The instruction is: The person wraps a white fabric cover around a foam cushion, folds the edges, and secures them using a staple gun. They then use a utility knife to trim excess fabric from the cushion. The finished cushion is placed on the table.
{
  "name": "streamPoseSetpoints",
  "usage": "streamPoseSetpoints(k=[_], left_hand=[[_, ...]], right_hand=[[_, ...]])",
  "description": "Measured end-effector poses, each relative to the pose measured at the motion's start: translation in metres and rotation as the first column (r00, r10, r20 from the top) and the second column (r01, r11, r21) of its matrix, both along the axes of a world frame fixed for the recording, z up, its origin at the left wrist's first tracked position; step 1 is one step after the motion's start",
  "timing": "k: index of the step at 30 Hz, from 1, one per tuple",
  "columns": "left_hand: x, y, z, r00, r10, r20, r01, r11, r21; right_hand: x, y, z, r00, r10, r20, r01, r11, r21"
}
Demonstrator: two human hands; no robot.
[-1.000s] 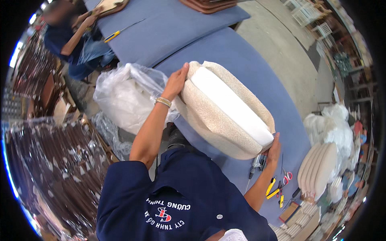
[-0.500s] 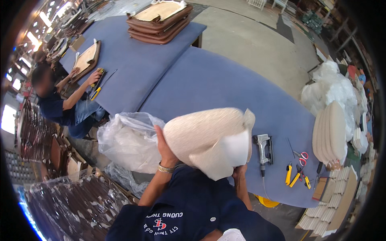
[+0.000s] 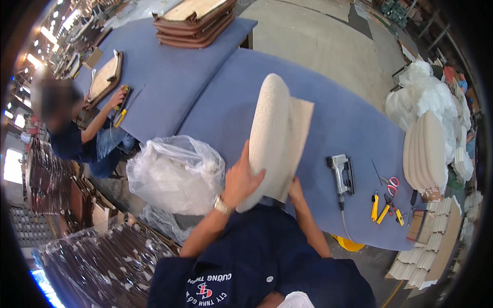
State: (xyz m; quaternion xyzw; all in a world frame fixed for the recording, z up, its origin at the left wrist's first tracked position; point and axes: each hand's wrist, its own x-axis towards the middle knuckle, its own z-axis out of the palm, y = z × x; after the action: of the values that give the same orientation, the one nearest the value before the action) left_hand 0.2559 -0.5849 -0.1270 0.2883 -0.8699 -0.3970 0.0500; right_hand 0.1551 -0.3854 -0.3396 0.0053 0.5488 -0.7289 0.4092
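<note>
A padded chair panel (image 3: 269, 118) in cream textured fabric stands on edge before my chest, its rounded end pointing away from me. A loose flap of the fabric cover (image 3: 298, 133) sticks out along its right side. My left hand (image 3: 242, 179) grips the panel's left side, the thumb across its near face. Low on the right, my right hand (image 3: 296, 193) holds the edge of the fabric, its fingers partly hidden. On the blue table (image 3: 226, 118), a grey pneumatic stapler (image 3: 341, 174) with a hose lies to the right of the panel.
Red-handled scissors (image 3: 392, 186) and several yellow-handled tools (image 3: 382, 213) lie at the table's right. Beyond them stand more cream panels (image 3: 426, 149). A clear plastic bag (image 3: 174, 174) bulges at the left. Across the table, a co-worker (image 3: 67, 118) handles a brown-edged panel (image 3: 105, 77).
Both hands have turned the panel from lying crosswise to standing on edge, its rounded end pointing away. The white underside seen earlier is now out of sight.
</note>
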Motion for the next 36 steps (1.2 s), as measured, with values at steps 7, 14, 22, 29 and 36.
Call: streamPoseSetpoints(k=[7,14,22,29,36], left_hand=[[0.001,-0.017,-0.045,0.997,-0.078,-0.011,0.078,0.997,-0.020],[0.091,0.017,-0.064,0.992,-0.117,-0.036,0.122,0.962,0.245],[0.046,0.012,-0.053,0.999,0.035,0.021,-0.038,0.984,0.172],[-0.074,-0.051,-0.038,0.987,-0.088,0.134,0.070,0.989,0.129],[-0.165,-0.146,-0.078,0.996,-0.056,0.066,0.046,0.988,0.149]], right_hand=[[-0.061,-0.031,0.029,0.993,0.005,0.116,-0.033,0.970,0.240],[-0.113,-0.068,0.037,0.993,0.019,0.116,-0.046,0.971,0.236],[-0.096,-0.141,0.030,0.875,0.017,-0.484,0.318,0.734,0.600],[-0.088,-0.153,0.035,0.849,0.010,-0.528,0.366,0.709,0.603],[-0.079,-0.168,0.026,0.791,-0.073,-0.607,0.467,0.712,0.524]])
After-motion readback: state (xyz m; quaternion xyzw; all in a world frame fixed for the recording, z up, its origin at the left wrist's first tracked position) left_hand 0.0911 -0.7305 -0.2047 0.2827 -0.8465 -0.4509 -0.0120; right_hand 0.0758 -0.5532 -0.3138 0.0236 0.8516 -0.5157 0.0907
